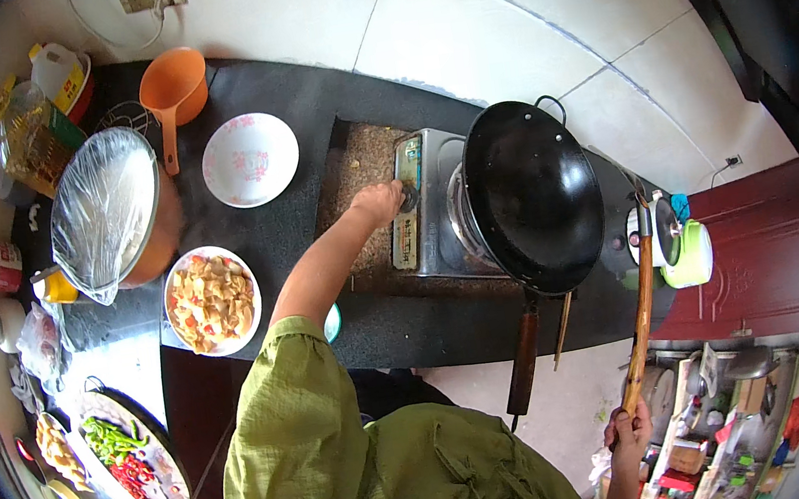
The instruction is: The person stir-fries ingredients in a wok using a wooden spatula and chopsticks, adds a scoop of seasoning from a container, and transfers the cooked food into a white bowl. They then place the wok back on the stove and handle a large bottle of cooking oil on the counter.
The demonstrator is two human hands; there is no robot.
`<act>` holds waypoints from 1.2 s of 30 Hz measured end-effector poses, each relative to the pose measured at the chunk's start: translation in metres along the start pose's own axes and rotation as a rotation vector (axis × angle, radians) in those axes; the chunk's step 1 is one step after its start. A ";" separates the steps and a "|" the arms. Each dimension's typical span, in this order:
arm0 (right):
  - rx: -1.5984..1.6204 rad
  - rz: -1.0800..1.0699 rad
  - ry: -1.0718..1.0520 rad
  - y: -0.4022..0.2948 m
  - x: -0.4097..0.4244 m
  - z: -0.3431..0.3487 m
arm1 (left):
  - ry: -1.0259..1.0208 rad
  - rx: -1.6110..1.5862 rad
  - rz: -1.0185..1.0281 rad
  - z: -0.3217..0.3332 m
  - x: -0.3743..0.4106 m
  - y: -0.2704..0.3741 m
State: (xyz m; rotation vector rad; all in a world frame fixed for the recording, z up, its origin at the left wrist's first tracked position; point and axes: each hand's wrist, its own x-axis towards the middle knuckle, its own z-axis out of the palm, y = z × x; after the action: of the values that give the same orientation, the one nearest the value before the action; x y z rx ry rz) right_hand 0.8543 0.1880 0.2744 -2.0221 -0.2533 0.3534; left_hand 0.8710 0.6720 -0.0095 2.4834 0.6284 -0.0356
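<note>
My left hand (378, 203) reaches across to the front of a single-burner gas stove (438, 199), its fingers closed on the black control knob (408, 198). A black wok (536, 193) sits on the burner, bare inside, its wooden handle (523, 363) pointing towards me. At the right, my right hand (628, 425) grips the long wooden handle (644, 323) of a wok spatula. The spatula's metal end (628, 178) lies beyond the wok's right side. A bowl of sliced, cooked-looking food (213, 300) stands left of my left forearm.
An empty floral bowl (251, 159), an orange ladle (173, 82) and a plastic-covered pot (106, 205) stand left. Cut green and red peppers (123, 452) lie on a round board with a cleaver. Chopsticks (564, 330) jut beside the wok handle; a lidded pot (662, 230) is farther right.
</note>
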 end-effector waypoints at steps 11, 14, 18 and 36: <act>0.029 0.006 -0.036 0.002 0.000 0.006 | -0.068 -0.010 0.029 0.030 0.024 -0.002; 0.025 0.005 -0.024 0.005 -0.004 0.004 | -0.172 -0.067 -0.005 0.016 0.019 0.005; 0.048 -0.013 -0.029 0.011 -0.006 -0.002 | -0.025 -0.275 -0.270 0.034 0.022 0.003; 0.085 0.047 0.036 0.004 -0.017 0.018 | 0.107 0.079 -0.297 -0.008 0.027 -0.051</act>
State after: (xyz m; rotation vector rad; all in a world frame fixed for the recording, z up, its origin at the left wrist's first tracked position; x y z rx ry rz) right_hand 0.8317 0.1959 0.2655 -1.9508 -0.1660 0.3506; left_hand 0.8716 0.7251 -0.0346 2.4576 1.0564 -0.0414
